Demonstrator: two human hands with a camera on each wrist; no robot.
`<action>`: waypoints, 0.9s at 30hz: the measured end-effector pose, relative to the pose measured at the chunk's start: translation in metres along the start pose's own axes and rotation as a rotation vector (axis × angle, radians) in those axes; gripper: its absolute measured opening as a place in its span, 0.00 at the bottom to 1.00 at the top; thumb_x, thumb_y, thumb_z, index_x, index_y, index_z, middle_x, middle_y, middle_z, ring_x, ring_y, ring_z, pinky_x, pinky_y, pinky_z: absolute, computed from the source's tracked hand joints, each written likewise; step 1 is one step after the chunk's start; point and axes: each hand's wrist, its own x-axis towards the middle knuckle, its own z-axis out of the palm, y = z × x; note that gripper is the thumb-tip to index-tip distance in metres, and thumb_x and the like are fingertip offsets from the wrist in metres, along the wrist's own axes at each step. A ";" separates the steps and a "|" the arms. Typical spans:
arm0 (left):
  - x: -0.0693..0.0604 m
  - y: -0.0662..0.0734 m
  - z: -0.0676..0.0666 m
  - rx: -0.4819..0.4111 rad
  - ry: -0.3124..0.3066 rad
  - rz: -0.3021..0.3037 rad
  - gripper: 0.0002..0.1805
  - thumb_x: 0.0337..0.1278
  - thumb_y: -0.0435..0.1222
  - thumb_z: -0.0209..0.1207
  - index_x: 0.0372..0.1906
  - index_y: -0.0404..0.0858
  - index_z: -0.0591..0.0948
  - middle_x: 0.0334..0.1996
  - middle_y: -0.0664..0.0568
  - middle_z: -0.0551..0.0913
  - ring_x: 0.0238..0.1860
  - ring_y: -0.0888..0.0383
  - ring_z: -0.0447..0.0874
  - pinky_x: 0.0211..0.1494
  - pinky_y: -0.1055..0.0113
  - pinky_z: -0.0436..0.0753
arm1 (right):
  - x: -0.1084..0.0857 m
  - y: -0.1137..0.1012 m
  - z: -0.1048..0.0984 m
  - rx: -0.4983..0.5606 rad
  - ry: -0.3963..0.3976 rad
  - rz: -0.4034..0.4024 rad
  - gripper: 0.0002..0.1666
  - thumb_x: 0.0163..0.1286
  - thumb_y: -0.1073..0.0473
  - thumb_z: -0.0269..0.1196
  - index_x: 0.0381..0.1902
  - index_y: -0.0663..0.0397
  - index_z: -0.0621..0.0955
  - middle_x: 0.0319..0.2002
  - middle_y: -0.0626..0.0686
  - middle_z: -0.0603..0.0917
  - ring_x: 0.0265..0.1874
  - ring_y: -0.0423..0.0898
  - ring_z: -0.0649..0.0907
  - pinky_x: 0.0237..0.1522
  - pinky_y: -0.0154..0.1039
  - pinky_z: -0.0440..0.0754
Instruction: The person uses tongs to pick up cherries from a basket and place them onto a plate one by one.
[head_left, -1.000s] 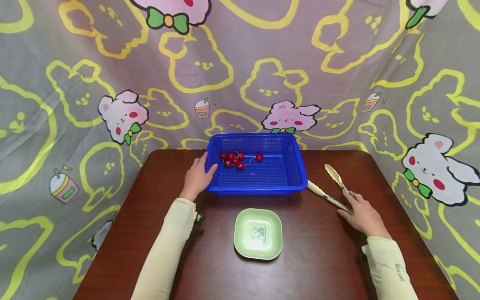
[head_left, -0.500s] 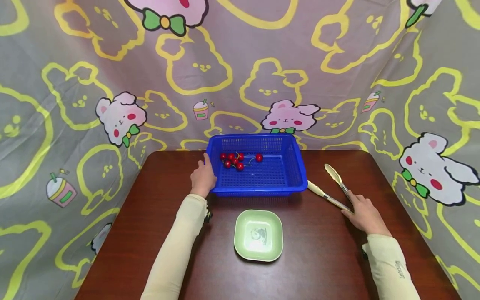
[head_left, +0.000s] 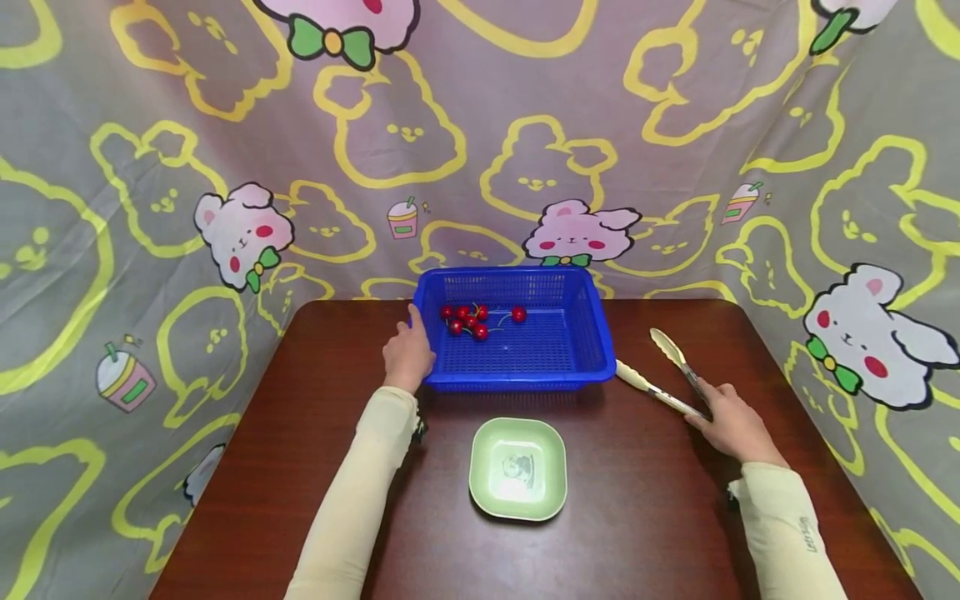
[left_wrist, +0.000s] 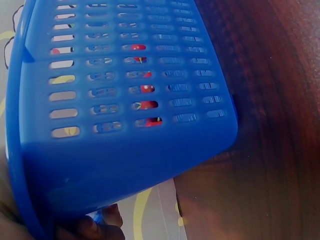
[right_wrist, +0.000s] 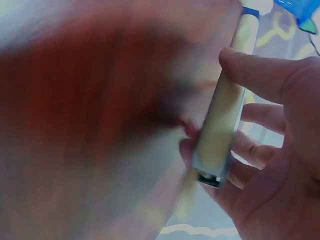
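A blue plastic basket (head_left: 517, 377) with slotted walls stands at the back of the table, and several red cherries (head_left: 463, 322) with stems lie in its left half. My left hand (head_left: 407, 356) grips the basket's left rim; in the left wrist view its fingers (left_wrist: 92, 228) curl beneath the rim. Metal tongs (head_left: 660, 397) with cream-coloured tips are spread apart to the right of the basket. My right hand (head_left: 737, 425) holds them near the hinged end. In the right wrist view the thumb (right_wrist: 260, 75) presses one arm of the tongs, with other fingers behind.
A light green square dish (head_left: 517, 502) with an animal picture inside stands in front of the basket. The brown wooden table (head_left: 600, 517) is bordered by a patterned cloth (head_left: 480, 100) at the back and both sides.
My left hand has shifted to the right against the basket's rim and its thumb no longer shows apart. My right hand has moved slightly to the right; the tongs have barely moved.
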 end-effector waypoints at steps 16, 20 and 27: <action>-0.002 0.001 0.000 0.002 0.006 -0.005 0.54 0.60 0.38 0.69 0.83 0.33 0.49 0.62 0.26 0.75 0.46 0.30 0.86 0.50 0.40 0.83 | -0.004 -0.011 -0.051 0.209 -0.027 0.059 0.42 0.82 0.45 0.51 0.71 0.81 0.63 0.60 0.82 0.70 0.59 0.76 0.71 0.58 0.72 0.69; -0.002 0.001 0.000 0.007 0.005 -0.006 0.54 0.60 0.38 0.69 0.83 0.32 0.49 0.62 0.26 0.75 0.46 0.30 0.86 0.50 0.40 0.84 | -0.005 -0.023 -0.067 0.308 -0.024 0.121 0.43 0.84 0.42 0.45 0.73 0.79 0.61 0.59 0.80 0.71 0.54 0.73 0.75 0.52 0.64 0.76; -0.001 0.002 0.000 0.011 -0.007 -0.012 0.55 0.60 0.38 0.68 0.83 0.33 0.47 0.62 0.27 0.75 0.46 0.31 0.86 0.50 0.40 0.84 | -0.007 -0.056 -0.084 0.465 -0.002 0.094 0.39 0.83 0.40 0.48 0.76 0.65 0.66 0.34 0.57 0.70 0.16 0.44 0.69 0.22 0.42 0.71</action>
